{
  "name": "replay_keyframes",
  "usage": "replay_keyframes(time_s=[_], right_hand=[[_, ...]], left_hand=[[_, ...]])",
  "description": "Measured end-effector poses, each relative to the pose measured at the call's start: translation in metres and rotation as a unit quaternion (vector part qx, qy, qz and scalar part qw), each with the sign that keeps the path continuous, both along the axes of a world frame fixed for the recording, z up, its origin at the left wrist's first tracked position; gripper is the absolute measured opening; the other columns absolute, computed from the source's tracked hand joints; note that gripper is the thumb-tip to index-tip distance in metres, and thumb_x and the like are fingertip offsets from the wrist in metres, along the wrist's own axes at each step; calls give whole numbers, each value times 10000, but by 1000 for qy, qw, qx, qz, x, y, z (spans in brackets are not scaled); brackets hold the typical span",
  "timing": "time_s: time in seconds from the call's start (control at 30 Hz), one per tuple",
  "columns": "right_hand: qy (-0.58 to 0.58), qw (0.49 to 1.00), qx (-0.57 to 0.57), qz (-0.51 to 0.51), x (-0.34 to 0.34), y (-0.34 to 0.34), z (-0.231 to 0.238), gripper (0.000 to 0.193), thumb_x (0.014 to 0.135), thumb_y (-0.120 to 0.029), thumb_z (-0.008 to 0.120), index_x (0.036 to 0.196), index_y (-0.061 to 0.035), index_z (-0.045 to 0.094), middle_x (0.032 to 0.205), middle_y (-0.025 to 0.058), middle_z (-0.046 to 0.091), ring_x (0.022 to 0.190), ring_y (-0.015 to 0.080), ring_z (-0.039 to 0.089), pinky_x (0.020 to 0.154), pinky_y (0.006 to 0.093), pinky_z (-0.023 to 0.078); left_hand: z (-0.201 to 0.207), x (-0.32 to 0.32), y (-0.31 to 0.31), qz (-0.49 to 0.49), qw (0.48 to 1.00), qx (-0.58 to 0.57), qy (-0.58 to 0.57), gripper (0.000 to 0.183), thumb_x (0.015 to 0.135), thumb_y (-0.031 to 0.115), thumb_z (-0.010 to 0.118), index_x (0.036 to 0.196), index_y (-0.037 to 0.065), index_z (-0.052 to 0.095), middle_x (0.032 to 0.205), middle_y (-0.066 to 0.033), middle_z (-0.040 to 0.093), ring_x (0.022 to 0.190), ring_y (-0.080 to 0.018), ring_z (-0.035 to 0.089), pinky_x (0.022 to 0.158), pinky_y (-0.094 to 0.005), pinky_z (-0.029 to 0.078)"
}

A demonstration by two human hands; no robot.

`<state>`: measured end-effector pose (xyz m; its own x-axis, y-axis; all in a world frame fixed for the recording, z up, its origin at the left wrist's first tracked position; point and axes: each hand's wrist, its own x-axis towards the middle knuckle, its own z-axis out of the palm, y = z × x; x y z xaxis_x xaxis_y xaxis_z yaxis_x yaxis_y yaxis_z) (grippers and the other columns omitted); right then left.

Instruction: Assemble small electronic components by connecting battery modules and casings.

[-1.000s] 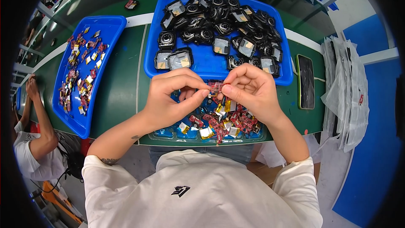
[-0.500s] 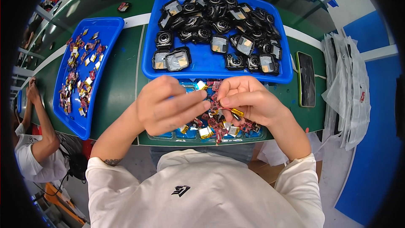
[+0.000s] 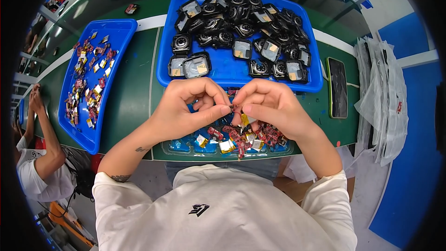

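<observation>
Over a clear blue tray [image 3: 179, 145], both of my hands meet fingertip to fingertip. My left hand [image 3: 197, 104] is closed in a pinch on a small red circuit board [image 3: 232, 107] with thin wires. Thumb and forefinger of my right hand [image 3: 275, 109] pinch close beside it, and a small silver battery with yellow tape [image 3: 245, 120] hangs under those fingers. Whether board and battery are joined is hard to see. Beneath lie loose red circuit boards [image 3: 269, 135] and small batteries [image 3: 226, 146], partly hidden by my hands.
Behind my hands stands a large blue tray [image 3: 218, 75] of black watch cases [image 3: 241, 49]. A narrow blue tray [image 3: 121, 32] at left holds more boards and batteries. A phone [image 3: 337, 88] lies at right, near hanging plastic sheets [image 3: 383, 97]. Another person's arm [image 3: 49, 132] shows far left.
My left hand has turned and come in to the right, its fingertips now pinching the small board beside my right hand. The battery under my right fingers has tilted downward.
</observation>
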<state>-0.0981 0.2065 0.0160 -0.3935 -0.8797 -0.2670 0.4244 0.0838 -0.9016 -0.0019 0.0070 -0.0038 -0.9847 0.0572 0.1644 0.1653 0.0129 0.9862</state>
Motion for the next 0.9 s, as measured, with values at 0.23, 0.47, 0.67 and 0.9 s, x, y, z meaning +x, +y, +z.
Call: replay_keyframes(time_s=[0.23,0.47,0.67,0.9], right_hand=[[395,914,-4,-86,7,1,-7,127,782,4,658,902,-15,696,795,62,677,624,77,594,564,201,470],[468,874,-85,-101,7,-3,-10,147,727,59,667,842,-26,703,801,55,659,705,133,616,604,230,480],[487,863,-91,-93,6,-1,-9,169,708,90,665,839,-12,699,889,85,669,782,158,636,657,262,518],[329,931,-103,-122,13,-5,-9,183,772,57,678,948,7,676,897,82,669,781,103,614,642,206,519]], left_hand=[[-4,3,-1,0,999,-5,-34,95,773,-14,670,795,20,584,745,-2,626,553,20,413,495,-159,310],[4,4,4,-28,991,9,-131,140,774,-48,650,861,18,562,657,64,508,553,27,392,500,-160,309],[1,4,7,-36,990,47,-131,164,799,-20,658,960,-7,626,682,48,536,556,3,404,528,-174,354],[-3,5,6,1,999,10,-51,58,846,79,684,857,23,690,742,9,585,651,-22,525,553,-180,387]])
